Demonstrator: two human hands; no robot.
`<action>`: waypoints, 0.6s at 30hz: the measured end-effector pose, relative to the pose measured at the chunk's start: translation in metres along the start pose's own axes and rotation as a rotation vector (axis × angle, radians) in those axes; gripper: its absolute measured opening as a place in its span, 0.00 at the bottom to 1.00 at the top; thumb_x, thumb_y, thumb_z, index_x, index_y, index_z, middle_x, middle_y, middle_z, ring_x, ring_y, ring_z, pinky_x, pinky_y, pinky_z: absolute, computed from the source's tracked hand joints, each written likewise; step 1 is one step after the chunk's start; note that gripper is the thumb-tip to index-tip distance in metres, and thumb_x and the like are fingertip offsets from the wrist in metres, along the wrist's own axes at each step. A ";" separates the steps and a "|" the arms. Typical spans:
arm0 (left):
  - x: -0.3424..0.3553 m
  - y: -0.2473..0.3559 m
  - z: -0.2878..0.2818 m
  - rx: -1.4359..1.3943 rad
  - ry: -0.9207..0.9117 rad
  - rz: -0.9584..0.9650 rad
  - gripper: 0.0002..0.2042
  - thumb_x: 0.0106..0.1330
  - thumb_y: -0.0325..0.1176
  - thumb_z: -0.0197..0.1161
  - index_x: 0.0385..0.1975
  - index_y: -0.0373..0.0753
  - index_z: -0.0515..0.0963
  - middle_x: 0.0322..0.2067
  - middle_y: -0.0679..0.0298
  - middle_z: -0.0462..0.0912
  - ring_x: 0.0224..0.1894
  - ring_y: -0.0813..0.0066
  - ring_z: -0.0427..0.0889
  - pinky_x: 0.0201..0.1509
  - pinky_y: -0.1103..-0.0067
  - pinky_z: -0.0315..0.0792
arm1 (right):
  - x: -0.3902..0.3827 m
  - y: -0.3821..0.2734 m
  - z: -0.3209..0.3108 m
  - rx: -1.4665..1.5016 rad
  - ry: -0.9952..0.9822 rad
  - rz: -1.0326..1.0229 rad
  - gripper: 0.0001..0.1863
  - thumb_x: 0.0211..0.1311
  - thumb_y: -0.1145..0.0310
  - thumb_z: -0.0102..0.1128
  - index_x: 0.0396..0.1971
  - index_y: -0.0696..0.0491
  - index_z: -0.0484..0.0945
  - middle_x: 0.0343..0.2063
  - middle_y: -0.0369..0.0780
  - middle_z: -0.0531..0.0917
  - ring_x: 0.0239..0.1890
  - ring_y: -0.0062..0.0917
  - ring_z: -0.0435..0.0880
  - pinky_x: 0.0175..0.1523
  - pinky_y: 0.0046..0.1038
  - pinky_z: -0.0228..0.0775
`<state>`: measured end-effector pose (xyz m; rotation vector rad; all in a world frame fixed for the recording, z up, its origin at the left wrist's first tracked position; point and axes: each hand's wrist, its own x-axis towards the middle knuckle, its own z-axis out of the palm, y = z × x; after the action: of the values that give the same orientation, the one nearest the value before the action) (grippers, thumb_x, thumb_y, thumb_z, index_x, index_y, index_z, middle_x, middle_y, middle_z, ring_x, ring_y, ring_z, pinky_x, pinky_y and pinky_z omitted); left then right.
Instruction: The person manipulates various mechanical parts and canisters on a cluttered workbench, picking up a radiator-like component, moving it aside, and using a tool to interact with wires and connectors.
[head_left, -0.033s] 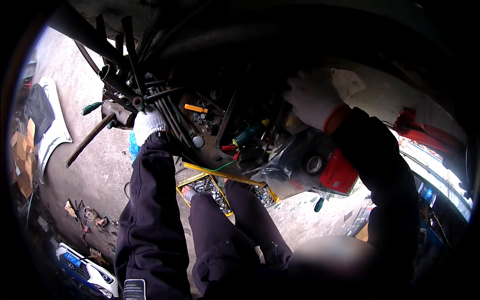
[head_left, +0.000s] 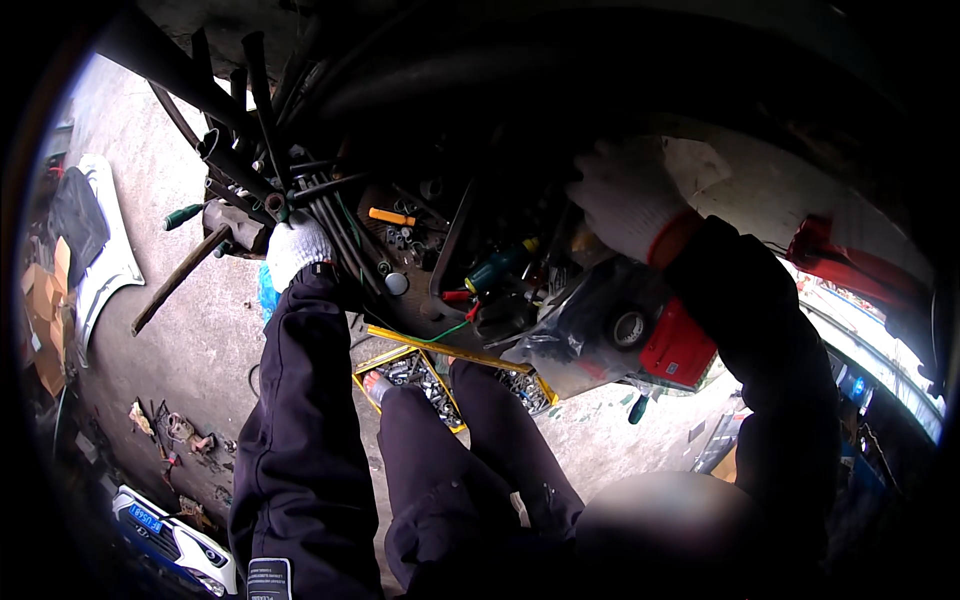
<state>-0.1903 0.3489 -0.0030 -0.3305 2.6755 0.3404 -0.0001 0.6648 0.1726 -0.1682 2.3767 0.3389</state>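
My left hand (head_left: 297, 252), in a white knit glove, is at the left end of a cluttered tool tray (head_left: 420, 322). Its fingers look curled, right beside a dark metal tool with a round socket-like end (head_left: 276, 203); whether it grips that tool is hidden. Dark metal rods (head_left: 345, 235) lie just right of it. My right hand (head_left: 630, 205), gloved in white with an orange cuff, reaches over the right end of the tray. Its fingers run into deep shadow, and what they touch is not visible. Below it sits a clear plastic bag (head_left: 570, 330).
An orange-handled screwdriver (head_left: 391, 216) and a green-handled one (head_left: 500, 266) lie among loose parts. A hammer (head_left: 182, 278) juts out left. Yellow-edged trays of bolts (head_left: 412, 378) stand by my legs. A red box (head_left: 680, 347) lies under my right arm. Dark bars stick up at the upper left.
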 end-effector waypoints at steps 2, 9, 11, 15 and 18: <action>0.000 -0.001 0.000 -0.005 0.009 -0.002 0.30 0.73 0.55 0.39 0.43 0.36 0.85 0.39 0.45 0.87 0.47 0.43 0.85 0.51 0.58 0.77 | -0.002 -0.003 -0.009 -0.026 -0.022 0.014 0.13 0.60 0.61 0.62 0.44 0.45 0.86 0.47 0.36 0.80 0.54 0.33 0.75 0.57 0.42 0.72; -0.001 0.001 -0.001 -0.013 0.018 0.006 0.29 0.72 0.54 0.41 0.42 0.36 0.85 0.38 0.45 0.87 0.45 0.43 0.85 0.49 0.57 0.78 | 0.005 0.006 0.018 0.100 0.286 -0.036 0.11 0.63 0.63 0.59 0.40 0.48 0.85 0.52 0.34 0.81 0.56 0.31 0.75 0.61 0.39 0.70; -0.002 0.000 -0.002 -0.019 0.021 0.003 0.29 0.72 0.53 0.41 0.42 0.36 0.85 0.37 0.45 0.87 0.45 0.43 0.85 0.49 0.57 0.78 | 0.017 0.008 0.010 0.115 0.045 -0.022 0.12 0.65 0.63 0.57 0.42 0.50 0.84 0.51 0.36 0.83 0.55 0.32 0.77 0.61 0.39 0.71; -0.003 -0.001 -0.003 -0.035 0.034 0.011 0.28 0.71 0.53 0.42 0.41 0.36 0.85 0.36 0.45 0.87 0.44 0.43 0.86 0.48 0.57 0.78 | 0.042 0.010 0.004 0.165 -0.227 0.061 0.15 0.68 0.62 0.53 0.46 0.53 0.82 0.47 0.40 0.85 0.52 0.36 0.81 0.60 0.40 0.72; -0.003 0.001 -0.002 -0.041 0.039 0.013 0.28 0.71 0.53 0.43 0.40 0.36 0.86 0.35 0.45 0.87 0.43 0.42 0.86 0.47 0.56 0.78 | 0.043 0.012 0.007 0.132 -0.164 0.006 0.15 0.69 0.61 0.52 0.48 0.53 0.81 0.45 0.42 0.86 0.51 0.36 0.82 0.60 0.40 0.73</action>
<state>-0.1889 0.3496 0.0005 -0.3359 2.7130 0.3970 -0.0292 0.6770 0.1407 -0.0691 2.2288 0.1899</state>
